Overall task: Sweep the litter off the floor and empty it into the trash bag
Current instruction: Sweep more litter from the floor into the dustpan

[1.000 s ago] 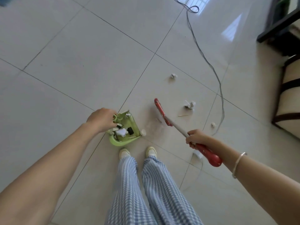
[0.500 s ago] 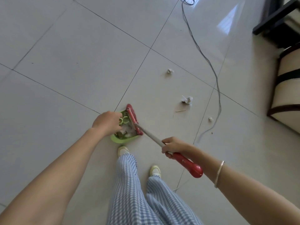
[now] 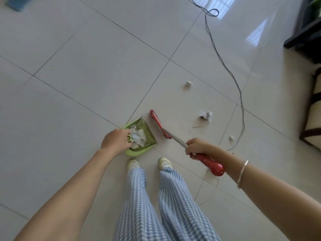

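Observation:
A green dustpan [image 3: 147, 130] sits on the tiled floor just ahead of my feet, with crumpled white paper [image 3: 139, 135] inside it. My left hand [image 3: 115, 140] grips the dustpan's handle at its near left side. My right hand [image 3: 197, 146] holds the shaft of a red broom [image 3: 159, 124], whose narrow head stands just right of the pan's mouth. Loose litter lies further right: a paper ball [image 3: 189, 83], a larger crumpled wad [image 3: 205, 115], a thin stick [image 3: 198, 126] and a small scrap [image 3: 232, 137].
A grey cable [image 3: 225, 66] snakes across the floor from the top down past the litter. Dark furniture [image 3: 304, 37] and a chair [image 3: 312, 108] stand along the right edge. My feet [image 3: 149, 164] are right behind the dustpan. No trash bag is in view.
The broom head has swung back out of the dustpan to its right side. More paper now lies in the pan. My right hand has moved right with the handle.

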Demonstrator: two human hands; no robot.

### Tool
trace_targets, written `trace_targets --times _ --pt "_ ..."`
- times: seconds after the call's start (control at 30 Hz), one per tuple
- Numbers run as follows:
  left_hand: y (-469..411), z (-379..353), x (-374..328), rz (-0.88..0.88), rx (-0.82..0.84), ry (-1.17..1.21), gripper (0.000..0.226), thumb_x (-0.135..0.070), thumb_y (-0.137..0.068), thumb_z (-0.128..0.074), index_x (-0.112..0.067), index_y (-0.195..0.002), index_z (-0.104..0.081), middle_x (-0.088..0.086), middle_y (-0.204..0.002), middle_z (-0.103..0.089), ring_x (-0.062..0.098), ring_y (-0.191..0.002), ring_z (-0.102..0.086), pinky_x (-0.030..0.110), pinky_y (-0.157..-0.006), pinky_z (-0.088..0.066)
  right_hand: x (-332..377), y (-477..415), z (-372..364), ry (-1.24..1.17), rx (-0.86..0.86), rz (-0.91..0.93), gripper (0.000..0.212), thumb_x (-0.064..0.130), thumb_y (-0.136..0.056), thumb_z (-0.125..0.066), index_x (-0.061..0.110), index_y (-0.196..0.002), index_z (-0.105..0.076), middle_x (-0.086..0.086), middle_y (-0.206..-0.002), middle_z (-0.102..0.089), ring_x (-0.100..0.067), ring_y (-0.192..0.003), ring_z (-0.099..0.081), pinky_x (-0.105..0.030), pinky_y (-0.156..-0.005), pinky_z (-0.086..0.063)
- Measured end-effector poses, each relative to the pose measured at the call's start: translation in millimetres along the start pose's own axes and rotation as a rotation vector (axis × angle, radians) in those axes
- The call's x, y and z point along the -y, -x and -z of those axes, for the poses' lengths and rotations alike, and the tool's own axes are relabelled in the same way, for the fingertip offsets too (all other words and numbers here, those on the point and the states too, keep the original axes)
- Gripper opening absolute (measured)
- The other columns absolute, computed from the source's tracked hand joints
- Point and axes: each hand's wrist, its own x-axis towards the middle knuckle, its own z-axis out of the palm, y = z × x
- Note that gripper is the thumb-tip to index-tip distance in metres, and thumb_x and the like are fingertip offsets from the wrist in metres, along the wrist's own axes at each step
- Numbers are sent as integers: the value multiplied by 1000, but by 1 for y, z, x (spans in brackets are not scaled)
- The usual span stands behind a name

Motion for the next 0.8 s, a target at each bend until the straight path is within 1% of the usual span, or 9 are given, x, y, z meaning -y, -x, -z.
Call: trace_targets --times 0.1,0.17,0.27,0.4,0.47,0.57,0.63,0.73,0.8 --pt "11 -8 -9 58 -23 11 31 -33 -84 -63 -16 -110 -64 11 -102 -72 32 -95 -65 31 -66 -44 7 -18 -12 66 38 9 8 -4 -85 -45 -1 -92 -47 -8 -66 -49 -13 -49 -50 -15 -33 -43" --pt "18 -12 -15 113 -39 38 32 -29 -86 -61 -18 -115 -64 12 -104 -72 33 -96 -65 33 -71 -49 13 -24 -18 118 64 21 4 -2 -84 -45 0 -81 -47 -8 -65 -50 -18 -54 -55 -20 -47 -48" --pt "31 -21 -30 227 -75 100 34 -22 -86 -59 -14 -119 -63 16 -107 -71 34 -98 -64 35 -74 -49 20 -26 -19 253 95 102 23 2 -83 -49 7 -62 -42 -7 -64 -48 -20 -58 -62 -18 -48 -48" --pt "47 -35 -55 348 -164 215 32 -17 -86 -58 -9 -116 -62 18 -102 -72 34 -94 -66 34 -74 -50 29 -21 -17 414 133 223 22 0 -83 -45 6 -62 -41 -9 -70 -51 -25 -83 -60 -28 -61 -45" --pt "56 -39 -61 408 -215 277 28 -15 -84 -57 -7 -110 -64 18 -96 -73 33 -89 -68 35 -73 -52 32 -15 -19 511 157 261 24 1 -84 -45 6 -61 -41 -13 -75 -55 -21 -73 -61 -26 -54 -45" --pt "80 -46 -61 491 -264 334 26 -19 -83 -56 -10 -106 -65 16 -91 -74 32 -87 -69 38 -75 -54 36 2 -21 604 180 320 27 5 -84 -52 10 -59 -42 -7 -64 -51 -6 -24 -51 -13 -29 -40" --pt "100 -49 -57 543 -295 364 24 -22 -82 -58 -10 -102 -66 15 -90 -74 32 -86 -69 39 -74 -54 40 13 -27 672 194 357 27 6 -84 -53 10 -60 -43 -5 -62 -49 -2 -19 -46 -11 -25 -36" --pt "137 -54 -49 640 -382 414 21 -22 -81 -60 -9 -97 -66 15 -90 -74 32 -86 -69 37 -73 -53 46 32 -50 722 201 424 10 0 -82 -49 4 -74 -45 -10 -69 -53 -12 -54 -62 -21 -44 -45" --pt "163 -59 -43 710 -435 446 23 -20 -81 -59 -9 -99 -66 15 -91 -74 32 -88 -68 36 -75 -52 50 49 -70 759 201 456 5 -2 -81 -48 2 -78 -45 -9 -67 -51 -24 -74 -59 -25 -53 -42"
